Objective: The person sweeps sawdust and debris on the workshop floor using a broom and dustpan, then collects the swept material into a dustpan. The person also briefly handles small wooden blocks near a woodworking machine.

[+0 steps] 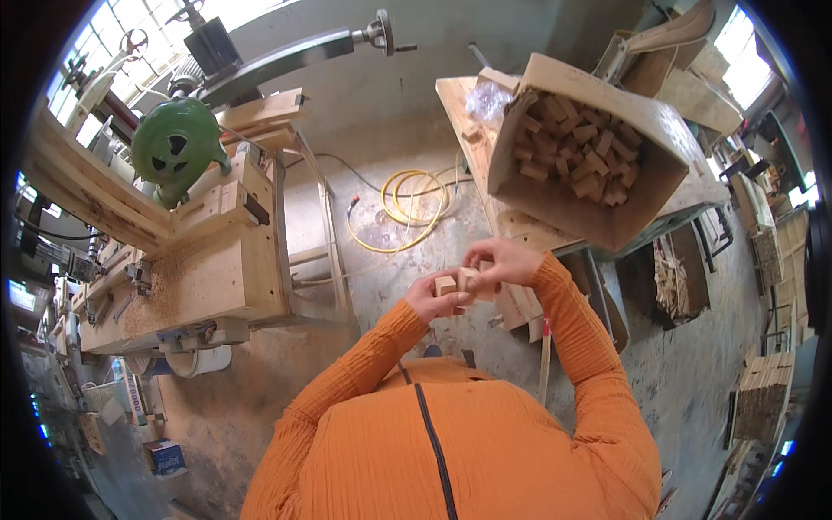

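Stained grey floor (374,299) spreads beneath both hands. The left hand (428,301) holds a small wooden block (445,286) in its curled fingers; the right hand (505,261) pinches a second block (466,278) just beside it, whether touching I cannot tell. To their right, an open cardboard box (598,217) full of similar blocks (579,146) rests on a worktable (468,104). Ahead lies a coiled yellow hose (385,208); farther left stands a green machine housing (178,140).
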Action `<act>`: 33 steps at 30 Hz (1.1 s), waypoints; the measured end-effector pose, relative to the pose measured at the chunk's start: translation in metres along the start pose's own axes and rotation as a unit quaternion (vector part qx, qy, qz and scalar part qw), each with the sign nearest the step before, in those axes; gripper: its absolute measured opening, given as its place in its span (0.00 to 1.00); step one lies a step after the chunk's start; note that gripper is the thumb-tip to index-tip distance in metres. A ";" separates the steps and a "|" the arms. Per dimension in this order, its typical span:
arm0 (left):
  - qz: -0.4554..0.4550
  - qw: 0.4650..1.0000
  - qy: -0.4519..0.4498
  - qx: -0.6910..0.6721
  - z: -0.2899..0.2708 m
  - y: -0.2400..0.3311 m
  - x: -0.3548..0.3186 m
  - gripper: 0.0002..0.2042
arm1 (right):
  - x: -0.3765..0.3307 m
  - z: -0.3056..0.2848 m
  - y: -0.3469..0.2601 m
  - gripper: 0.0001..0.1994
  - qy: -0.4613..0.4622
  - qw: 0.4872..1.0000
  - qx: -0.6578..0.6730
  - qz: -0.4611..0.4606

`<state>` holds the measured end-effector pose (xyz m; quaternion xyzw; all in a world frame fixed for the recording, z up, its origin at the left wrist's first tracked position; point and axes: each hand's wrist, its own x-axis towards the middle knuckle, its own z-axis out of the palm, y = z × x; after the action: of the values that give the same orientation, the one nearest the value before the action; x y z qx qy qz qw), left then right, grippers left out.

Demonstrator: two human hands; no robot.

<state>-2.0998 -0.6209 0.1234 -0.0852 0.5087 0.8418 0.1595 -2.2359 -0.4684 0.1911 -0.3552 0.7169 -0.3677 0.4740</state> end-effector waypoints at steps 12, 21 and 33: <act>-0.002 0.983 0.097 -0.155 -0.013 -0.008 -0.017 0.19 | 0.033 0.070 0.022 0.20 0.255 0.941 -0.110 -0.194; 0.081 0.964 0.192 -0.168 -0.042 -0.021 -0.027 0.17 | 0.065 0.106 0.009 0.19 0.359 0.908 0.060 -0.208; 0.228 0.868 0.334 -0.287 -0.088 -0.022 -0.068 0.16 | 0.100 0.170 -0.035 0.36 0.304 0.888 -0.165 -0.305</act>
<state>-2.0298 -0.7013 0.0850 -0.2851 0.2725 0.8847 -0.2485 -2.1007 -0.6034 0.1314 -0.5001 0.7325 -0.4607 0.0324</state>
